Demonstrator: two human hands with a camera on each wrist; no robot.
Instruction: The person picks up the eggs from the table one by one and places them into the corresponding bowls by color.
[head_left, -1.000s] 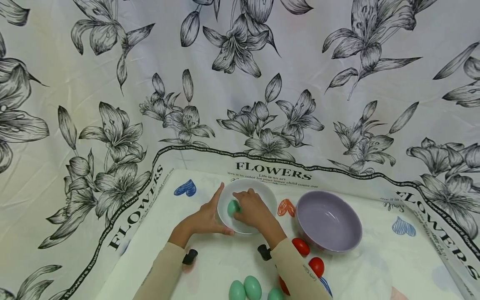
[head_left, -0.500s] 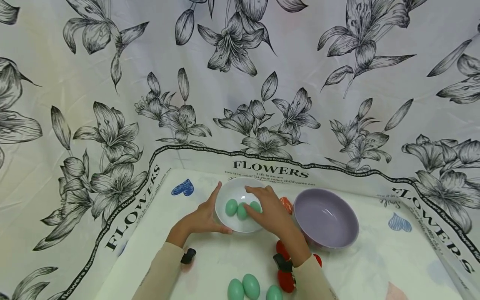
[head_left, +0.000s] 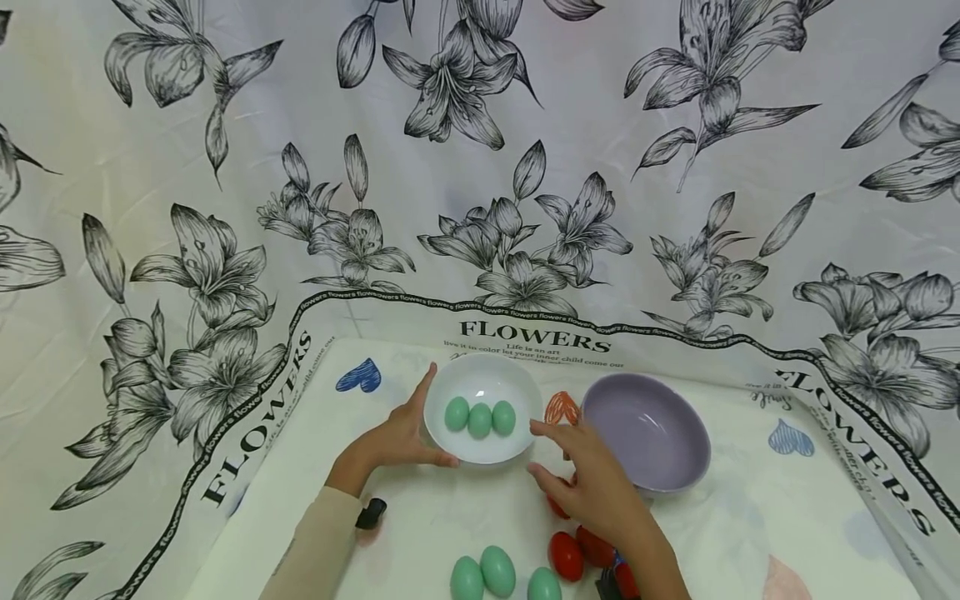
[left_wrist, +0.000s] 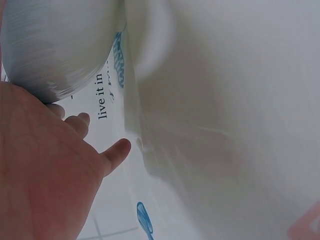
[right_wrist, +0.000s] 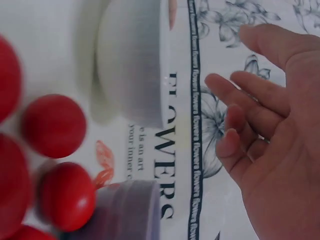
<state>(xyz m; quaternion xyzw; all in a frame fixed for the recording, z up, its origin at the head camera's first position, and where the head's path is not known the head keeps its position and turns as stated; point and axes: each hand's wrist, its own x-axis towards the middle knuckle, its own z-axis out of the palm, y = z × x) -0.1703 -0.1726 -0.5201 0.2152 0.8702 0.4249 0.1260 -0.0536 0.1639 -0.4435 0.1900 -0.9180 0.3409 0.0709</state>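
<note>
Three mint-green eggs (head_left: 480, 420) lie side by side in the white bowl (head_left: 491, 373). My left hand (head_left: 397, 437) rests against the bowl's left side, thumb along the near rim and index finger pointing away. In the left wrist view the other fingers of the left hand (left_wrist: 47, 170) stretch out low beside the bowl. My right hand (head_left: 603, 487) hovers between the white bowl and the purple bowl (head_left: 652, 425), holding nothing. Its fingers are spread and loosely bent, as the right wrist view of this right hand (right_wrist: 277, 110) shows.
Several red eggs (head_left: 566, 556) lie near the purple bowl, some partly hidden under my right forearm. More mint-green eggs (head_left: 498, 571) sit at the near edge of the view. A flower-printed cloth (head_left: 480, 275) rises behind the table.
My right hand has left a mint-green egg inside the white bowl and drawn back to the right, uncovering all three eggs. My left hand has stayed at the bowl.
</note>
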